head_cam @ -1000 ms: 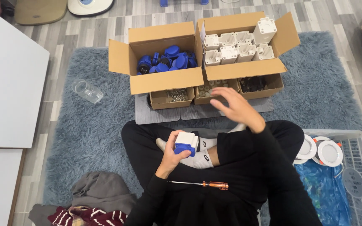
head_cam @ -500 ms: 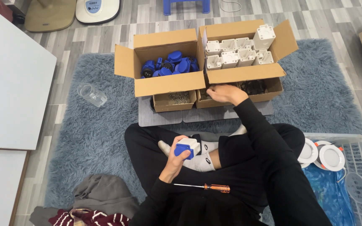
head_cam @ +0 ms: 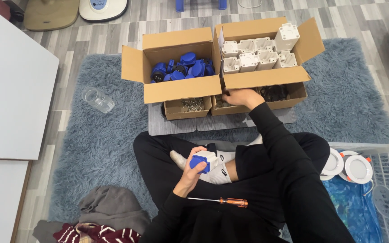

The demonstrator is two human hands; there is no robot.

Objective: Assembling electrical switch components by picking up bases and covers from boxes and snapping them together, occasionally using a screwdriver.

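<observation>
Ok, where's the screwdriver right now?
In the head view, the orange-handled screwdriver lies across the person's lap, just below the left hand holding the blue-and-white socket.

**Cardboard boxes on the blue rug**

Two open brown cartons stand side by side at the rug's [head_cam: 91,148] far edge: the left carton [head_cam: 181,87] holds blue parts, the right carton [head_cam: 266,76] white ones. Just in front, on a grey mat [head_cam: 176,126], sit three low open trays [head_cam: 187,108], touching one another.
</observation>
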